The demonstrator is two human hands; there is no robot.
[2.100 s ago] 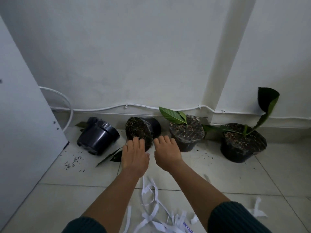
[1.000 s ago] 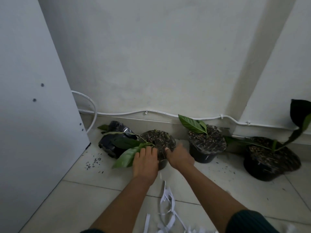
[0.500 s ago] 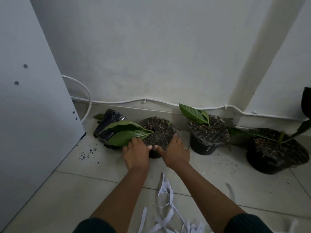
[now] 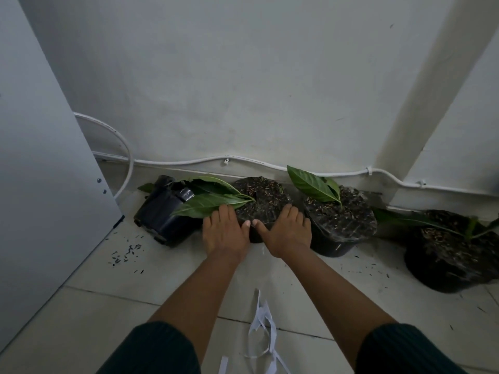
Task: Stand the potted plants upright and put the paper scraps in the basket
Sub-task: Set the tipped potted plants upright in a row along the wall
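Upright pot (image 4: 263, 201) clasped between left hand (image 4: 225, 232), right hand (image 4: 289, 232).

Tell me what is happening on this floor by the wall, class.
A person crouches over a row of black plant pots along the wall. The left hand and right hand are on the near side of the second pot, which stands upright with its leaves lying to the left. The leftmost pot lies tipped on its side, with spilled soil in front of it. Two more pots stand upright on the right. Paper strips lie on the tiles; no basket is visible.
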